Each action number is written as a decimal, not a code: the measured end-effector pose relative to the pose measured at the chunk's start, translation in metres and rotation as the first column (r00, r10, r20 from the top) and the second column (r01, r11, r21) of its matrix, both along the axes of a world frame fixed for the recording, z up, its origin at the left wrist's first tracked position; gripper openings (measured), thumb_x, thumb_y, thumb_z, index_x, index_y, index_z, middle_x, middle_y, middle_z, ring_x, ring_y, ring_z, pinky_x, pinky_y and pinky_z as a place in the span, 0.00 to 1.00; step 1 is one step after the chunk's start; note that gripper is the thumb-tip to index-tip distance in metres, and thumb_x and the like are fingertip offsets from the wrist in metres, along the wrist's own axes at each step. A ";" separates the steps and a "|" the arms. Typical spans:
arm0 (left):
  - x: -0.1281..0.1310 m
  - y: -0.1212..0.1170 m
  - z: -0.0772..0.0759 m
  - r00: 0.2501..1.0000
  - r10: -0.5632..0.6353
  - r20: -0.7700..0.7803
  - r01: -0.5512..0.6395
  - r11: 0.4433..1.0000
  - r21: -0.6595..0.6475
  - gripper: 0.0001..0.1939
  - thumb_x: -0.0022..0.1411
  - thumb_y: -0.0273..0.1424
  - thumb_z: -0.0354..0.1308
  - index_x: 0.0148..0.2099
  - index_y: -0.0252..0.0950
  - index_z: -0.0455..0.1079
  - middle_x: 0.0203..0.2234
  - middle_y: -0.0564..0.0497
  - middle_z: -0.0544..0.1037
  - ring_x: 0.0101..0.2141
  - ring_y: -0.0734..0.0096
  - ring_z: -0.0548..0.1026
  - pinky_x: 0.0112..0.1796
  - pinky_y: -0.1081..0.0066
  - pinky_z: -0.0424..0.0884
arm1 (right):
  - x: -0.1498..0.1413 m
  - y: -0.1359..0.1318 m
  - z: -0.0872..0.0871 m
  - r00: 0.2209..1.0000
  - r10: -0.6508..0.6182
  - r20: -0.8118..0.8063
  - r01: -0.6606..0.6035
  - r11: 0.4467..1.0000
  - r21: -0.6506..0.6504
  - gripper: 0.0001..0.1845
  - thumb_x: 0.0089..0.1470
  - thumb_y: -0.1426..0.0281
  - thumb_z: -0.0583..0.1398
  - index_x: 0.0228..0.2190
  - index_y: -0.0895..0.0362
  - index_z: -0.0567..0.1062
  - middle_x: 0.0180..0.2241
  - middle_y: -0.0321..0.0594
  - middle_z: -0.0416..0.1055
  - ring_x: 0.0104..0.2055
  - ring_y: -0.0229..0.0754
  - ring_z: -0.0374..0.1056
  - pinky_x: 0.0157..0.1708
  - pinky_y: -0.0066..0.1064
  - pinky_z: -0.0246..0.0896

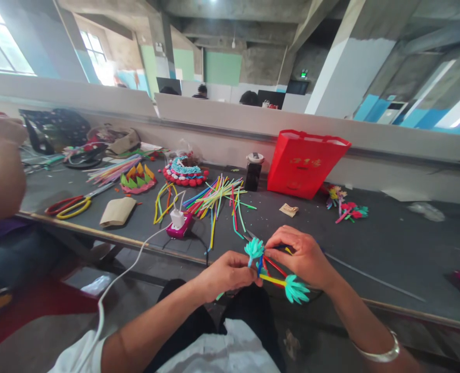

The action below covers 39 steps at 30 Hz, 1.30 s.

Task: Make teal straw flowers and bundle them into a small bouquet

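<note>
A bunch of craft flowers is held low in front of me by my left hand (235, 272), its fingers closed round the stems. One teal flower head (254, 248) stands up beside the fingers. Another teal flower head (295, 289) points right on a yellow stem (272, 280). Blue and red stems (275, 266) show between the hands. My right hand (302, 254) is pinched close to the blue stem; what its fingertips hold is too small to make out. Just behind it, pointed dark metal tips (249, 235) lie on the table, partly hidden.
Loose coloured sticks (218, 194) lie on the dark table, with a white charger (178, 220) on a magenta block nearby. Behind stand a phone (253, 176) and red bag (302, 166). Scissors (72, 206) lie left, near another person's arm (0, 171). A thin rod (373, 275) lies right.
</note>
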<state>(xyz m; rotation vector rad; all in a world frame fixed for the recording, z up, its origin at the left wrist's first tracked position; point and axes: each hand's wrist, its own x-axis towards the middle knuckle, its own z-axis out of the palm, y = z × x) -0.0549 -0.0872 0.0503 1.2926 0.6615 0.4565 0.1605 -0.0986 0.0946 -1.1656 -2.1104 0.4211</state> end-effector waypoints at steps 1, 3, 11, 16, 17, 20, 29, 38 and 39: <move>0.001 0.000 0.000 1.000 0.010 -0.023 -0.010 1.000 0.015 0.12 0.55 0.36 0.59 0.31 0.31 0.75 0.14 0.59 0.59 0.17 0.80 0.52 0.20 0.72 0.46 | 0.000 0.000 0.003 0.999 0.016 0.028 -0.017 1.000 0.020 0.04 0.56 0.72 0.65 0.29 0.55 0.76 0.28 0.35 0.73 0.34 0.40 0.68 0.36 0.31 0.60; 0.002 -0.001 0.000 0.996 0.073 -0.051 -0.069 0.995 0.069 0.13 0.54 0.37 0.59 0.30 0.30 0.75 0.14 0.59 0.59 0.18 0.80 0.52 0.21 0.72 0.45 | 0.000 -0.004 0.009 0.995 0.021 0.101 -0.029 0.997 0.076 0.04 0.56 0.72 0.65 0.29 0.54 0.76 0.27 0.35 0.73 0.34 0.40 0.67 0.34 0.31 0.60; 0.012 -0.005 -0.002 0.919 0.390 0.062 -0.384 0.920 -0.082 0.12 0.53 0.38 0.59 0.28 0.33 0.70 0.13 0.62 0.53 0.16 0.81 0.46 0.19 0.72 0.40 | -0.027 -0.048 0.001 0.952 -0.123 0.281 0.005 0.922 0.386 0.08 0.60 0.74 0.58 0.29 0.54 0.73 0.26 0.39 0.73 0.31 0.43 0.66 0.34 0.36 0.59; 0.011 -0.008 -0.005 0.864 0.459 0.207 -0.380 0.864 -0.330 0.12 0.52 0.35 0.63 0.26 0.34 0.64 0.14 0.64 0.50 0.17 0.83 0.42 0.18 0.75 0.38 | -0.044 -0.065 -0.034 0.975 -0.202 0.096 0.156 0.923 0.352 0.07 0.60 0.76 0.57 0.33 0.53 0.73 0.27 0.39 0.73 0.32 0.44 0.68 0.35 0.35 0.62; 0.010 -0.008 -0.005 0.860 0.460 0.219 -0.368 0.858 -0.358 0.12 0.52 0.35 0.63 0.27 0.34 0.65 0.14 0.64 0.49 0.17 0.83 0.42 0.18 0.75 0.38 | -0.045 -0.066 -0.041 0.975 -0.219 0.040 0.194 0.923 0.332 0.07 0.60 0.75 0.57 0.33 0.53 0.73 0.27 0.39 0.74 0.31 0.44 0.69 0.35 0.35 0.62; 0.007 -0.008 -0.006 0.855 0.455 0.249 -0.336 0.851 -0.403 0.11 0.52 0.34 0.64 0.28 0.33 0.67 0.14 0.65 0.49 0.16 0.84 0.41 0.18 0.76 0.38 | -0.044 -0.066 -0.055 0.961 -0.257 -0.099 0.273 0.933 0.235 0.06 0.61 0.73 0.58 0.33 0.52 0.74 0.28 0.39 0.74 0.32 0.44 0.70 0.35 0.34 0.65; -0.006 -0.008 -0.009 0.930 0.188 0.316 -0.040 0.907 -0.420 0.07 0.50 0.29 0.64 0.26 0.30 0.71 0.12 0.62 0.54 0.14 0.87 0.44 0.18 0.76 0.39 | -0.020 -0.043 -0.064 0.924 -0.249 -0.291 0.283 0.956 0.081 0.08 0.58 0.65 0.61 0.29 0.52 0.77 0.26 0.38 0.76 0.29 0.44 0.73 0.29 0.31 0.69; -0.009 -0.012 -0.003 0.981 -0.047 0.190 0.103 0.949 -0.299 0.09 0.50 0.32 0.65 0.26 0.29 0.76 0.11 0.60 0.55 0.15 0.84 0.46 0.19 0.71 0.37 | -0.001 -0.015 -0.047 0.969 0.021 -0.246 -0.003 0.997 0.073 0.04 0.56 0.68 0.65 0.30 0.54 0.79 0.29 0.39 0.75 0.33 0.42 0.71 0.34 0.32 0.66; -0.008 -0.012 -0.002 0.981 -0.063 0.185 0.117 0.948 -0.297 0.10 0.51 0.32 0.65 0.27 0.29 0.76 0.11 0.60 0.54 0.15 0.83 0.45 0.19 0.71 0.37 | 0.000 -0.012 -0.046 0.967 0.043 -0.251 -0.024 0.997 0.079 0.04 0.56 0.67 0.65 0.31 0.54 0.79 0.29 0.39 0.75 0.33 0.42 0.71 0.34 0.32 0.66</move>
